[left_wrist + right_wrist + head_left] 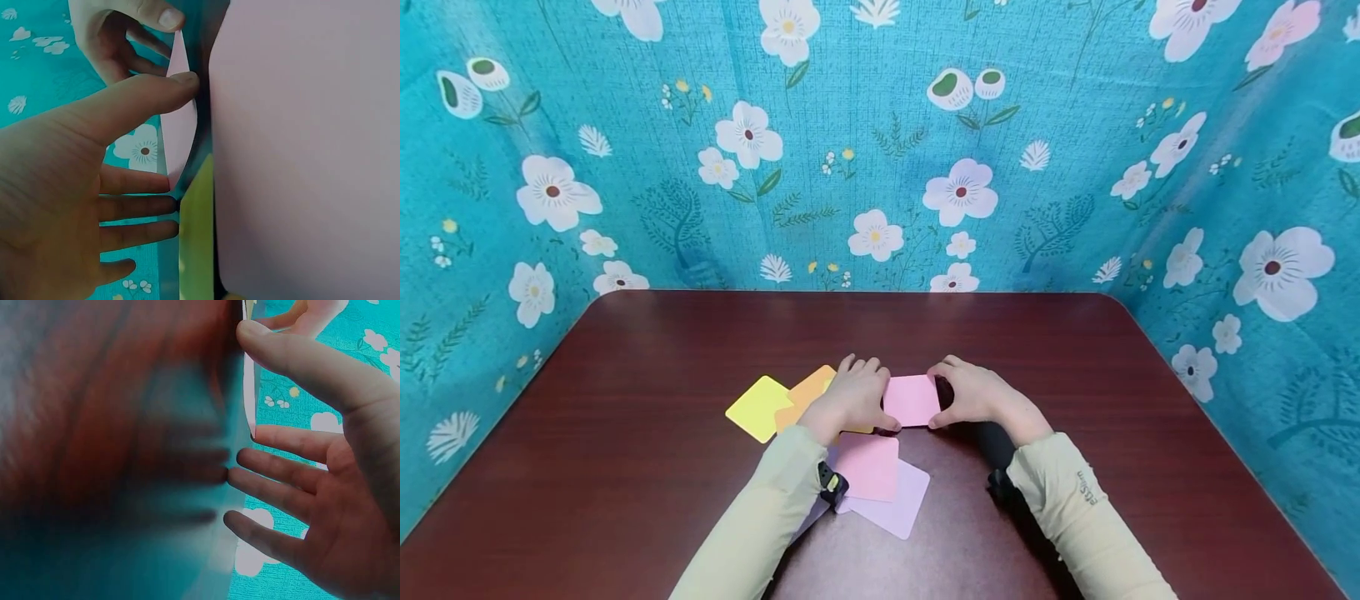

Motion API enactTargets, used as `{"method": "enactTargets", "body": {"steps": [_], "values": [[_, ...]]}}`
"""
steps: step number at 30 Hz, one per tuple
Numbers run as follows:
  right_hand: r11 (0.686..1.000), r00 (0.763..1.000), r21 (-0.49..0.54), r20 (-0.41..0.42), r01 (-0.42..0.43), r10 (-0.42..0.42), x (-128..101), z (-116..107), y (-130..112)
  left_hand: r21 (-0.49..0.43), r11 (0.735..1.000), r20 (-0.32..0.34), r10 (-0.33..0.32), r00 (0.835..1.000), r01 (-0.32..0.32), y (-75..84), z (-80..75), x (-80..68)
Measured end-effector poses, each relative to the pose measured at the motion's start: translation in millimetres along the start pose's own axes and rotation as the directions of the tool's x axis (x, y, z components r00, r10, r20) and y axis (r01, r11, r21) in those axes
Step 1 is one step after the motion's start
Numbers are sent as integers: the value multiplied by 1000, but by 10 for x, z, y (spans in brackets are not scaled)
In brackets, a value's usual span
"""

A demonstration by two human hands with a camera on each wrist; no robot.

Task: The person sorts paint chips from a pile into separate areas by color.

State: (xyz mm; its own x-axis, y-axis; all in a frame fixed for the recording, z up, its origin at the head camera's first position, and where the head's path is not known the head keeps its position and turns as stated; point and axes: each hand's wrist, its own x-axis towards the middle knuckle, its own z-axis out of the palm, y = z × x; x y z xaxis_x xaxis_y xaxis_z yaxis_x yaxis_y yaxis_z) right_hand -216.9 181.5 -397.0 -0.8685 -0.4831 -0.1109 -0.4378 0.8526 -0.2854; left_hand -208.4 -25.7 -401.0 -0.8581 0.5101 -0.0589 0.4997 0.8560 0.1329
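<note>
A pink square of paper (pixel 913 401) with rounded corners lies between my two hands near the middle of the table. My left hand (pixel 848 397) holds its left side, thumb at the near corner and index finger at the far one. On the opposite side, my right hand (pixel 983 393) grips the paper the same way. In the left wrist view the pink paper (pixel 179 106) is seen almost edge-on, bowed slightly between the fingers. The right wrist view shows only its thin edge (pixel 249 394) between thumb and index finger.
Left of the hands, a yellow square (pixel 758 410) and an orange square (pixel 808 390) overlap, partly under my left hand. Nearer, another pink square (pixel 874 468) lies over a purple square (pixel 904 502), beside my left wrist. A floral curtain (pixel 850 167) surrounds the dark table (pixel 625 433).
</note>
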Motion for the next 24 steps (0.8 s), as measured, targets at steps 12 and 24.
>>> {"method": "enactTargets", "body": {"steps": [12, 24], "values": [[1000, 999, -5, -38, 5, -5, 23, -7, 95, -11, 1000, 33, -16, 999, 17, 21, -14, 150], [1000, 997, -26, -75, -13, 11, 33, -52, 181, -37, 999, 12, 1, 1000, -1, 7, 6, 279]]}}
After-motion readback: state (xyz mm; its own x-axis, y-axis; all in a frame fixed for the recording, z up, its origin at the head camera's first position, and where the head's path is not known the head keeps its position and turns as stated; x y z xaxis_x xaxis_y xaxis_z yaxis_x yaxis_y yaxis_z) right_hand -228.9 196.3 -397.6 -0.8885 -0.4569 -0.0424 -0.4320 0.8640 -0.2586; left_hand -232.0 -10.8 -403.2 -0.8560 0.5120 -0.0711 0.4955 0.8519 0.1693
